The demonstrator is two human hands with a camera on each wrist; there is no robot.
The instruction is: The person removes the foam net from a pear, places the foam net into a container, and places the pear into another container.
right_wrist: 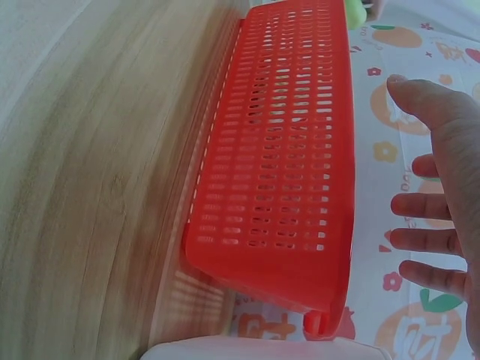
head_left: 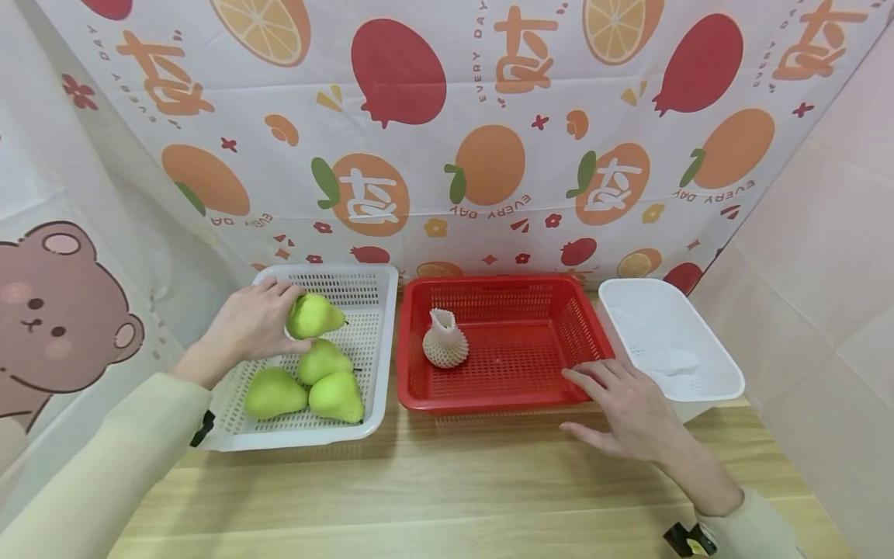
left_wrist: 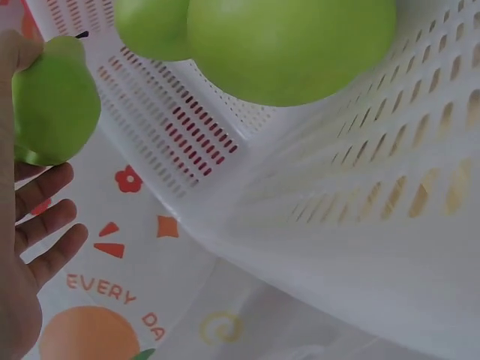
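My left hand [head_left: 254, 322] pinches a green pear [head_left: 312, 316] between thumb and fingertips, over the white basket [head_left: 380, 349] on the left. Below it in that basket lie three more pears, including a pear [head_left: 275, 394] at the left. In the left wrist view, the held pear [left_wrist: 56, 105] shows its dark stem, with several fingers spread beneath. Over the front right corner of the red basket [head_left: 503, 400], my right hand [head_left: 628, 404] holds nothing, its fingers loosely extended. Inside the red basket, a white foam fruit net [head_left: 445, 341] stands upright at the left.
To the right of the red basket is a white bin [head_left: 726, 373] with something whitish inside, too pale to make out. All three containers stand on a wooden table [head_left: 447, 489]. A fruit-printed cloth [head_left: 433, 171] hangs right behind them.
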